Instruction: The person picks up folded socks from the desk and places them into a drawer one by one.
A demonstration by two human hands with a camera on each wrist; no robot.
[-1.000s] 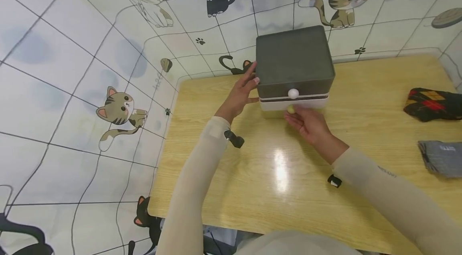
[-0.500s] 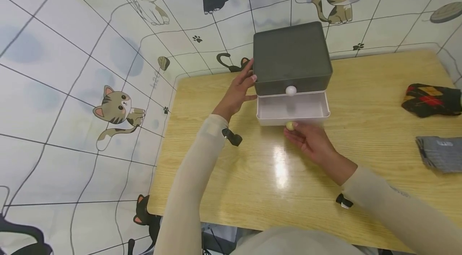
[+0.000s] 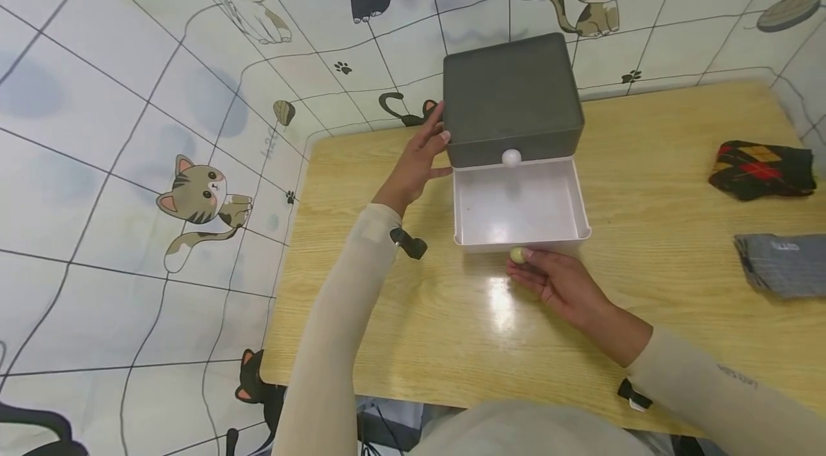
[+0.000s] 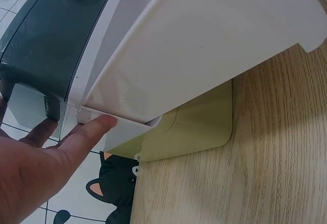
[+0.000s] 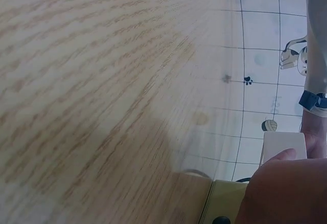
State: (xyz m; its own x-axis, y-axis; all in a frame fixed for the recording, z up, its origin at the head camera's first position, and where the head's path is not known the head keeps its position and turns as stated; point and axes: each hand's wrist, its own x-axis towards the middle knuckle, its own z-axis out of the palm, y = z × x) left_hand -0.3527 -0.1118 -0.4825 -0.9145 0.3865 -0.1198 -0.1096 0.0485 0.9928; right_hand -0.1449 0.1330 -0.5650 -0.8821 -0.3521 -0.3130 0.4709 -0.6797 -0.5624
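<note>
A small drawer box point(image 3: 513, 97) with a dark grey top stands at the back of the table. Its lower white drawer point(image 3: 519, 209) is pulled out toward me, and its inside shows bare. My right hand point(image 3: 564, 287) pinches the drawer's yellowish round knob point(image 3: 518, 255) between thumb and fingers. With fingers spread, my left hand point(image 3: 413, 165) rests against the left side of the box; in the left wrist view a fingertip touches the white frame beside the drawer point(image 4: 204, 45). Above the drawer, a white knob point(image 3: 511, 158) sits on the dark upper front.
On the right of the wooden table point(image 3: 413, 341) lie a dark patterned sock bundle point(image 3: 761, 169) and a folded grey cloth item point(image 3: 782, 264). A wall covering with cartoon cats point(image 3: 213, 191) runs behind and to the left. A yellowish base point(image 4: 204, 127) lies under the drawer.
The drawer has slid out from nearly closed to well extended, pulled toward me by my right hand on its knob. My left hand has stayed against the box's side.
</note>
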